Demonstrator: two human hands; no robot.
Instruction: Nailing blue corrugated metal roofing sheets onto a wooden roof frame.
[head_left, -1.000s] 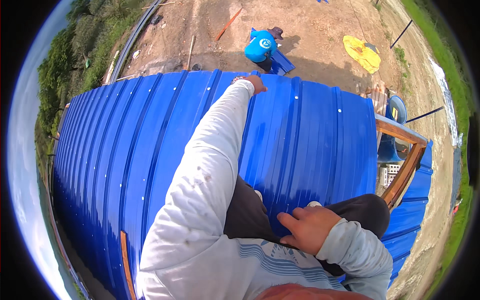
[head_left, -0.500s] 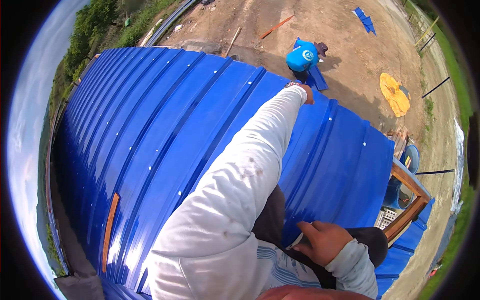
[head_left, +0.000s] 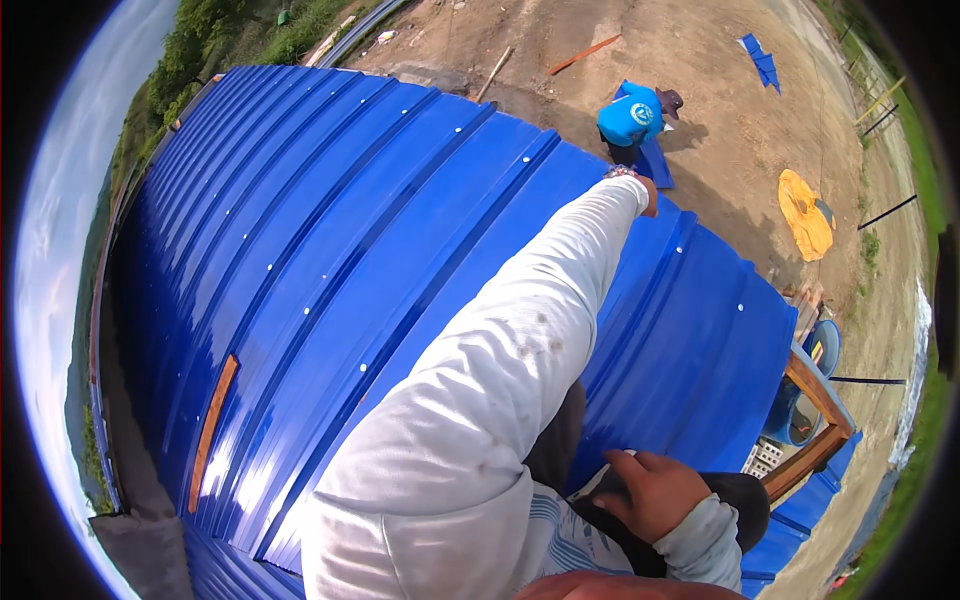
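Note:
Across a blue ribbed metal roof (head_left: 400, 220) my left arm stretches in a white sleeve. My left hand (head_left: 649, 196) is at the roof's far edge, its fingers bent down and mostly hidden. At the lower right, my right hand (head_left: 660, 492) is beside my dark-trousered knee (head_left: 742, 505). Its thumb and forefinger are curled about a small dark thing with a pale edge, which I cannot make out. Pale screw heads (head_left: 364, 367) dot the sheets near my left arm.
A brown wooden strip (head_left: 213, 435) lies on the roof at left. Wooden framing (head_left: 806, 465) borders an opening at right, with blue drums (head_left: 797, 415) below. On the ground, a person in a blue shirt (head_left: 630, 118) bends over blue sheet metal (head_left: 655, 163) near a yellow tarp (head_left: 805, 215).
My view has turned a little, so roof and ground sit somewhat differently in the picture. The left arm stays stretched out to the roof edge; the right hand keeps its place by my knee.

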